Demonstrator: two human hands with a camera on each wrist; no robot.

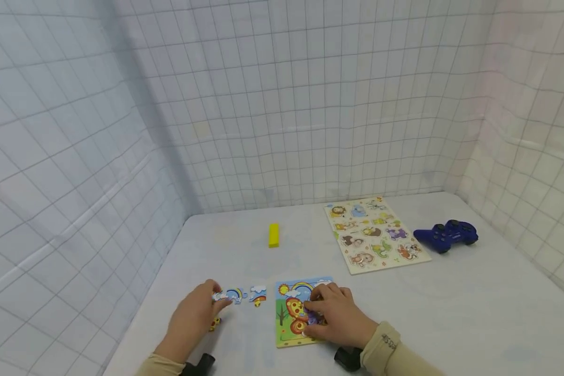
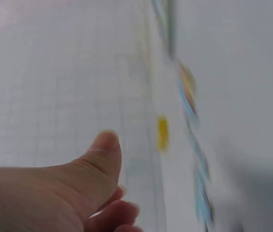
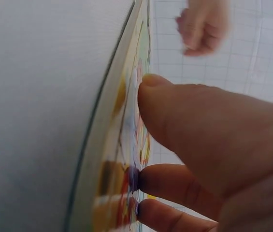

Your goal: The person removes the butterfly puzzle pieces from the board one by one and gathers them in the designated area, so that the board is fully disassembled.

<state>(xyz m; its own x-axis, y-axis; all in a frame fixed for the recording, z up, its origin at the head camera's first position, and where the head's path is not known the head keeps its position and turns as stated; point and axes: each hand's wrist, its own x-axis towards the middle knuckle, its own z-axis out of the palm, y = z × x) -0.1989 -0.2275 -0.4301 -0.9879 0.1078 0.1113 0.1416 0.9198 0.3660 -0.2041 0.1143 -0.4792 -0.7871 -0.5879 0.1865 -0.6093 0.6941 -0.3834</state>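
The right hand [image 1: 340,318] lies on the butterfly puzzle [image 1: 295,313] near the table's [image 1: 451,303] front edge, thumb and fingertips [image 3: 148,181] pressing a purple piece into it. The left hand [image 1: 195,316], just to the left, has its fingers curled at a rainbow piece [image 1: 232,295], though I cannot tell whether it truly grips it; another piece [image 1: 258,295] lies between it and the puzzle. If the right hand bears down off-centre, the board could skid or tip and pop seated pieces loose.
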